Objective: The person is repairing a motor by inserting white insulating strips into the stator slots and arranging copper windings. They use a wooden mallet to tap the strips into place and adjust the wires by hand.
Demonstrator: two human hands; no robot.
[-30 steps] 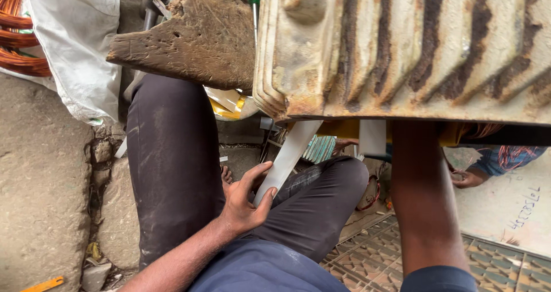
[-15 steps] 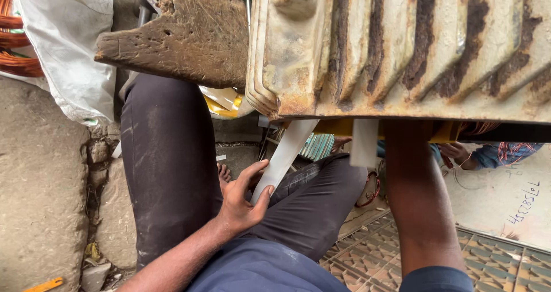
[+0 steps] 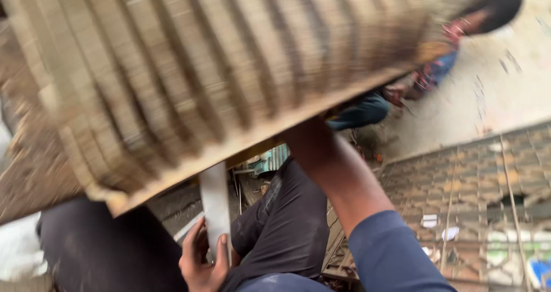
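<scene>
Landmark: I saw a rusty ribbed metal casing (image 3: 218, 79) filling the upper view (blurred).
Left hand (image 3: 204, 260): below the casing, fingers wrapped around a white strip (image 3: 215, 209).
Right hand: hidden behind the casing; I couldn't tell its grip.
Strip: running up under the casing's lower edge.

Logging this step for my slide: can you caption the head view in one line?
Left hand grips a white strip under a rusty ribbed metal casing; right arm reaches beneath it.
</scene>
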